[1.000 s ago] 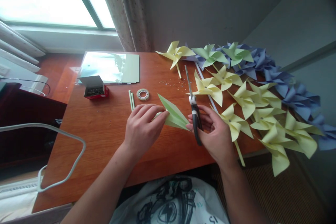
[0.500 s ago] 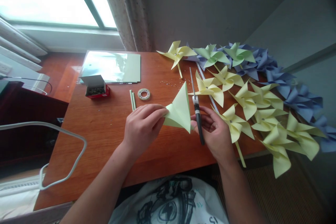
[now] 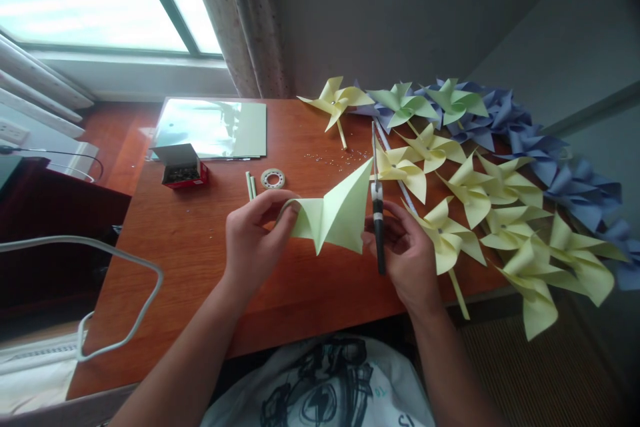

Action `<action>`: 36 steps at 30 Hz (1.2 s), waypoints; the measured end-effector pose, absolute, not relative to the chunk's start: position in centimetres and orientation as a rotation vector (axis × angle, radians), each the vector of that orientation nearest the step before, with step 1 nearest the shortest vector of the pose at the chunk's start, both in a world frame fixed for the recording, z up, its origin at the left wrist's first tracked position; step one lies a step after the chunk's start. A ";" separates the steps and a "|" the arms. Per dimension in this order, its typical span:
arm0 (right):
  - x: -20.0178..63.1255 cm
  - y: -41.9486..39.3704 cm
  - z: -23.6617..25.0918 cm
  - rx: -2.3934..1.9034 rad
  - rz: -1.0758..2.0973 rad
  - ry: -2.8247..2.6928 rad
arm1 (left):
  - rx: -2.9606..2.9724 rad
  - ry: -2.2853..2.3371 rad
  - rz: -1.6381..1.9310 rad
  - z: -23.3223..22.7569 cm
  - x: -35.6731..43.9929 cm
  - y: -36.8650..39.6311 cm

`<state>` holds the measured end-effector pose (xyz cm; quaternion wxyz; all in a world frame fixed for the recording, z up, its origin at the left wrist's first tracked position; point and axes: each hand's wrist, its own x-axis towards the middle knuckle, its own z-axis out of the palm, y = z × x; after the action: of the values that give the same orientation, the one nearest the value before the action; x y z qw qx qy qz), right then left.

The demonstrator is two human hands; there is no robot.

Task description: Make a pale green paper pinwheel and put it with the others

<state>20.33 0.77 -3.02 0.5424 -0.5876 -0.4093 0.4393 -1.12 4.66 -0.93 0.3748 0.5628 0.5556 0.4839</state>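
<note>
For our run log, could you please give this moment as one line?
left hand: grips folded green paper | right hand: holds scissors | table

The folded pale-green paper sheet (image 3: 336, 216) covers the fingertips of the left hand (image 3: 253, 240) and the lower part of the black-handled scissors (image 3: 377, 213), so how the right hand (image 3: 407, 255) grips the handles is mostly out of sight. The little silvery bits (image 3: 334, 159) scattered on the brown wooden table (image 3: 200, 247) are too small to make out, probably pins or eyelets, and the contents of the small red open box (image 3: 181, 171) are just a dark blur. The blue paper pinwheels (image 3: 575, 180) on the far right go soft and dim toward the picture's edge, and the white cable loop (image 3: 125, 327) runs off the left edge.
</note>
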 end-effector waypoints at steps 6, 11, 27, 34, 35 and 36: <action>20.2 0.7 -3.1 -1.393 0.992 -0.963 | 0.972 1.327 1.228 -1.2 -1.3 5.2; 20.1 0.6 -3.4 -1.391 0.965 -1.027 | 0.789 1.205 1.164 -1.3 -1.6 5.6; 20.7 0.9 -1.8 -1.415 0.974 -1.032 | 0.502 1.025 0.867 -0.9 -2.2 6.0; 22.0 1.6 -1.5 -1.357 0.984 -1.063 | 0.731 0.928 0.800 -0.7 -2.7 5.6; 22.1 1.7 -1.5 -1.353 0.975 -1.065 | 0.754 0.921 0.797 -0.7 -2.7 5.6; 22.2 1.7 -1.4 -1.356 0.966 -1.063 | 0.769 0.915 0.796 -0.8 -2.8 5.5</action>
<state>22.20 1.74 -1.44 0.5508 -0.5730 -0.4491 0.4082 -2.77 5.54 -0.77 0.7531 0.3521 0.4191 0.3649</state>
